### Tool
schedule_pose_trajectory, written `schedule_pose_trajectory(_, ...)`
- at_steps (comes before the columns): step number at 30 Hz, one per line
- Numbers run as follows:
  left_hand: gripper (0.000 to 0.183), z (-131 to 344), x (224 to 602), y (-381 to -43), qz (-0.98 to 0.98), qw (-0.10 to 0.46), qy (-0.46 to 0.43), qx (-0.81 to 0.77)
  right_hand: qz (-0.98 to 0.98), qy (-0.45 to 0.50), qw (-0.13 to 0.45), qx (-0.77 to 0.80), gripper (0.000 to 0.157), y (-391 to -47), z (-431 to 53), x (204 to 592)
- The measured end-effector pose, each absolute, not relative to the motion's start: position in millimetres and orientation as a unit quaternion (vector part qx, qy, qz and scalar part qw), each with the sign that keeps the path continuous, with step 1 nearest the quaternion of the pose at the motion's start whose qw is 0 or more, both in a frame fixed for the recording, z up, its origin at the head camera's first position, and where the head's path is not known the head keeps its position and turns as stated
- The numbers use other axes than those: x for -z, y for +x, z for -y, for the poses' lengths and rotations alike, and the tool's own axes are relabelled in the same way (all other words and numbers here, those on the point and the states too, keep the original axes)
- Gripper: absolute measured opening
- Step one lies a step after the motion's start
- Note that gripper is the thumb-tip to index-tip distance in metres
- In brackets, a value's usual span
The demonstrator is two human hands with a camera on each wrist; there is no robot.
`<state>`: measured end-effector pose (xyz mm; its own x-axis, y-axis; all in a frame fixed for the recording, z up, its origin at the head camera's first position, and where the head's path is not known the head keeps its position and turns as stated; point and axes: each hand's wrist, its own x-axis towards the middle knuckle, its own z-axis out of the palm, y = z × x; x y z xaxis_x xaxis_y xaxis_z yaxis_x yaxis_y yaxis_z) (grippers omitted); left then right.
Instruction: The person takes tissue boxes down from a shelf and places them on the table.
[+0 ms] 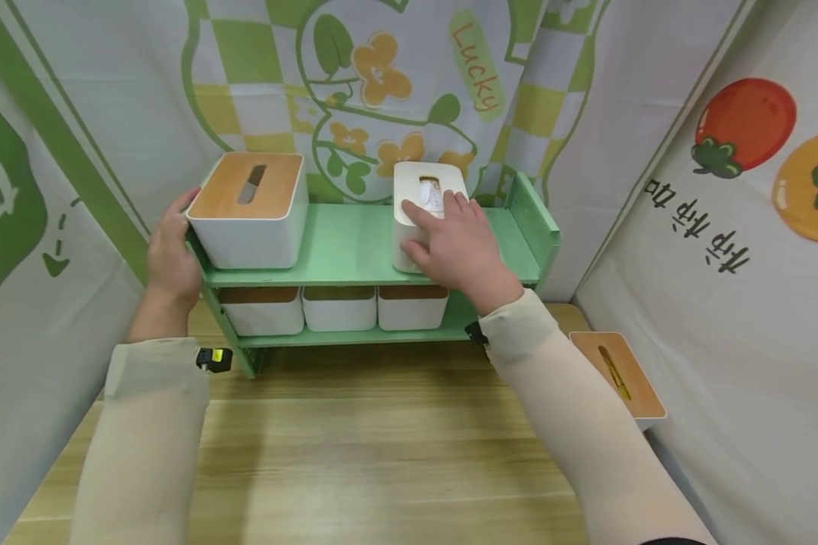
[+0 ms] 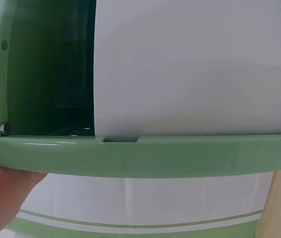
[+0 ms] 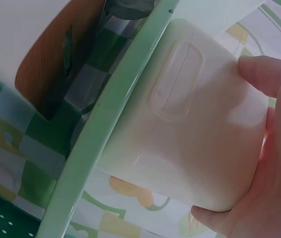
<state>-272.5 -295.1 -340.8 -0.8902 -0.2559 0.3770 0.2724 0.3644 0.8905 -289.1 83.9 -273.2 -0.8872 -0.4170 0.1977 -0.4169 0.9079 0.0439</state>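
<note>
On the left of a green two-tier shelf (image 1: 354, 242), my left hand (image 1: 173, 253) grips the side panel. The left wrist view shows part of that hand (image 2: 4, 196) against the panel's green edge. A white tissue box (image 1: 409, 178), with tissue showing in its top slot, sits right of centre on the upper tier. My right hand (image 1: 460, 246) holds it from above. In the right wrist view the thumb and a fingertip span the tissue box (image 3: 180, 144) on opposite sides. Close by the left hand stands a white box with a wooden lid (image 1: 228, 189).
Three white wooden-lidded boxes (image 1: 341, 310) line the lower tier. Another wooden-lidded box (image 1: 620, 371) stands at the right beside my right forearm. The shelf is on a wood-grain surface (image 1: 382, 446), with printed curtains behind and at both sides.
</note>
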Motion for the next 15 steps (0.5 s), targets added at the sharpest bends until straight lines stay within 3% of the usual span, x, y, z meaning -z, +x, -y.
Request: schedule_pose_trajectory(15,0.058,294.3,339.8,-270.6,0.796,0.229,0.003,0.561,0.971,0.217,0.097,-0.01,0.06,-283.3,-86.2,272.6)
